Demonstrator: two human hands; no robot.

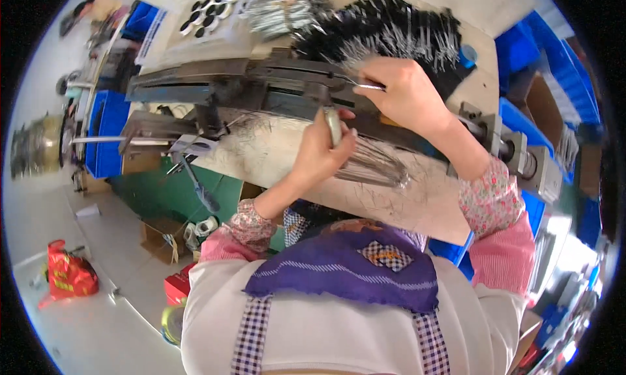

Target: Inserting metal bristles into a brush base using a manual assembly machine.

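Note:
My left hand (319,148) is closed around a short pale handle (333,126), which stands almost upright against the front of a dark metal fixture (274,82). Just right of its fingers, a bundle of thin metal wires (375,165) lies on the worktable; whether the hand touches it I cannot tell. Above and to the right, my right hand (404,91) pinches a thin metal rod (369,86) close to the fixture's far right part. The rod's other end is blurred. Behind that hand spreads a heap of black and silver thin pieces (391,33).
Silver rods (287,10) lie in a bundle at the back, beside black-and-white round caps (208,13). Metal blocks on a shaft (508,147) stand at the right. Blue bins (107,130) flank the table (261,140), whose surface bears scattered thin bits.

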